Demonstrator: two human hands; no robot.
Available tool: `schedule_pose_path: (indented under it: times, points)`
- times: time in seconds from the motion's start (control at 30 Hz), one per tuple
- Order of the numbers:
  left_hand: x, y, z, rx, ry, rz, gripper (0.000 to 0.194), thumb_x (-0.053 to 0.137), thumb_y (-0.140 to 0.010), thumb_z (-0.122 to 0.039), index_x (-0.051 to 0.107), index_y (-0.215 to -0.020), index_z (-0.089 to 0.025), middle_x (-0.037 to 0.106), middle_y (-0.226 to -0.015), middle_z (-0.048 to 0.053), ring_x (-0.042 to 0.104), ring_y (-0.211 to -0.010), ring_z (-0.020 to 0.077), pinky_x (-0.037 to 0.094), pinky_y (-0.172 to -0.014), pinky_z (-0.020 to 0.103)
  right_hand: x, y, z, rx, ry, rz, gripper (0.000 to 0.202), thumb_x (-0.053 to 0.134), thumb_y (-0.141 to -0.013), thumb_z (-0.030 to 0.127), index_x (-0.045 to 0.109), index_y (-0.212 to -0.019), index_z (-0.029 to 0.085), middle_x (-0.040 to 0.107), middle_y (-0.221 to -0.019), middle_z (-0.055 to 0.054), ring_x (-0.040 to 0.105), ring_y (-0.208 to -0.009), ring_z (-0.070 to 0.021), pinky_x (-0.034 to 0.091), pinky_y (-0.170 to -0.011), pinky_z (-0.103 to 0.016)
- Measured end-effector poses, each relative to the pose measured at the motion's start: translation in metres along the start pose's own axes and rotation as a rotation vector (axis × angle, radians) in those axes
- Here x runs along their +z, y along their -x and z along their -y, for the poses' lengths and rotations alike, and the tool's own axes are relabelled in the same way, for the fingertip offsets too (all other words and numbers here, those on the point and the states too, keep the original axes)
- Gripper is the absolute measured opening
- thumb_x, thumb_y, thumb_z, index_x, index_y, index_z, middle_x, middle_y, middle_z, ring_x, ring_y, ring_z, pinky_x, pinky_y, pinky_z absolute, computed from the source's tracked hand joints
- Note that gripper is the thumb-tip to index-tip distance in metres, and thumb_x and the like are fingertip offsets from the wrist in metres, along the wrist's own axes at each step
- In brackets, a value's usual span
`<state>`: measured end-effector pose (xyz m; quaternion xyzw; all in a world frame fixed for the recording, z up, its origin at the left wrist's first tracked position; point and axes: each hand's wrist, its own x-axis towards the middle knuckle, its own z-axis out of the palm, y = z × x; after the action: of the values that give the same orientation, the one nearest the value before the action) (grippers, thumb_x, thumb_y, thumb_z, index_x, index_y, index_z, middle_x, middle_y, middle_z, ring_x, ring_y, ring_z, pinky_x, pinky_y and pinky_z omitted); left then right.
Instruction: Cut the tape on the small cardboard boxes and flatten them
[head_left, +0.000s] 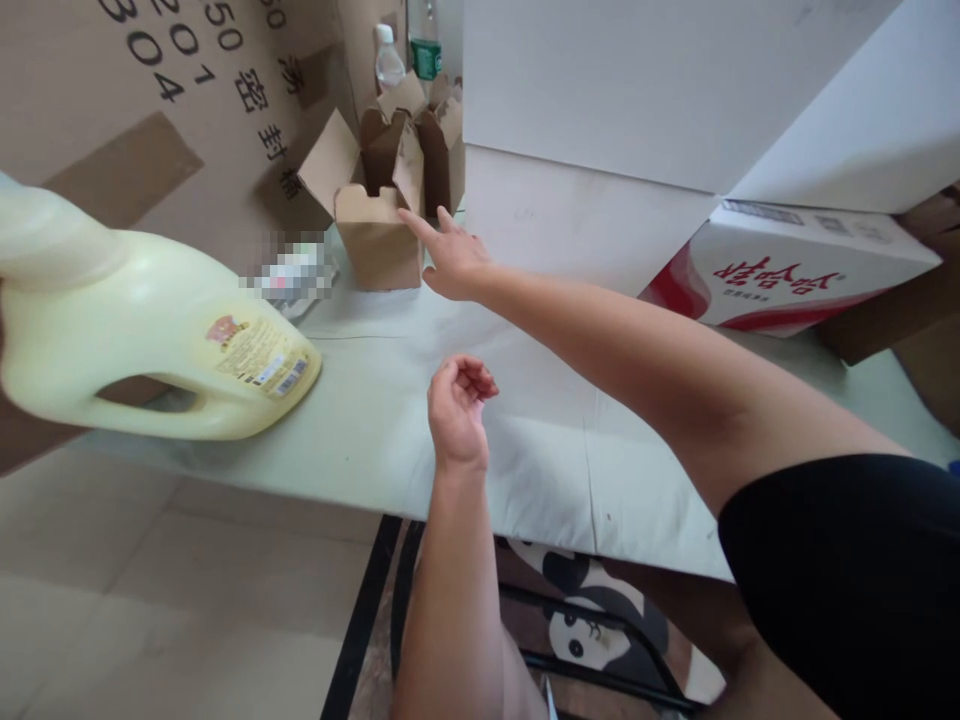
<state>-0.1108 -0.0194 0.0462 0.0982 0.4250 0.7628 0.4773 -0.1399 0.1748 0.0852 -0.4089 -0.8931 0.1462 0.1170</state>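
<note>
My right hand reaches across from the right, fingers apart and nothing held. Its fingertips are at the right edge of a small open cardboard box, whose flaps stand up; whether they touch it I cannot tell. Lower down, my left hand is palm up above the pale table covering, with its fingers curled loosely and nothing in the palm. A second small cardboard box stands right behind the first. To the left lies a large pale yellow jug with a label and a handle.
Large white boxes stand behind my right arm. A white and red carton is at the right. Two bottles, one clear and one with a green label, stand at the back. A big printed carton leans at the left.
</note>
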Motion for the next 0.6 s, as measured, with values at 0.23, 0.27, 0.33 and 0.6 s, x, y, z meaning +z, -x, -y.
schedule_pose_path:
  times: [0.23,0.27,0.33,0.6]
  points:
    - [-0.004,-0.007,-0.004,-0.03,-0.039,0.001,0.03,0.058,-0.069,-0.049,0.061,-0.068,-0.019,0.056,-0.063,0.002,0.051,-0.06,0.0129,0.042,-0.06,0.027,0.032,-0.052,0.001,-0.013,-0.037,-0.023,0.108,0.083,-0.074,0.031,0.022,-0.163,0.027,0.017,-0.169,-0.02,0.032,-0.15,-0.0495,0.032,-0.115,-0.074]
    - [-0.005,-0.008,-0.004,-0.034,-0.051,0.004,0.031,0.058,-0.069,-0.05,0.06,-0.068,-0.019,0.055,-0.063,0.002,0.051,-0.06,0.013,0.042,-0.06,0.027,0.035,-0.057,0.002,0.016,-0.035,-0.019,0.11,0.084,-0.072,0.031,0.023,-0.163,0.023,0.016,-0.168,-0.023,0.032,-0.15,-0.0501,0.032,-0.115,-0.075]
    - [-0.008,-0.008,-0.005,-0.038,-0.074,0.011,0.031,0.057,-0.07,-0.05,0.06,-0.068,-0.019,0.055,-0.064,0.002,0.051,-0.06,0.013,0.042,-0.06,0.028,0.038,-0.063,0.003,0.05,-0.039,-0.02,0.105,0.082,-0.073,0.027,0.026,-0.161,0.016,0.014,-0.169,-0.025,0.031,-0.15,-0.0494,0.03,-0.116,-0.075]
    - [-0.022,-0.007,-0.006,0.251,-0.177,-0.19,0.019,0.052,-0.078,-0.039,0.053,-0.073,-0.021,0.051,-0.067,0.0,0.051,-0.066,0.0139,0.041,-0.066,0.029,0.037,-0.012,0.001,0.003,-0.128,-0.056,0.087,0.056,-0.082,0.013,0.02,-0.161,0.008,0.012,-0.172,-0.016,0.03,-0.154,-0.0382,0.033,-0.125,-0.059]
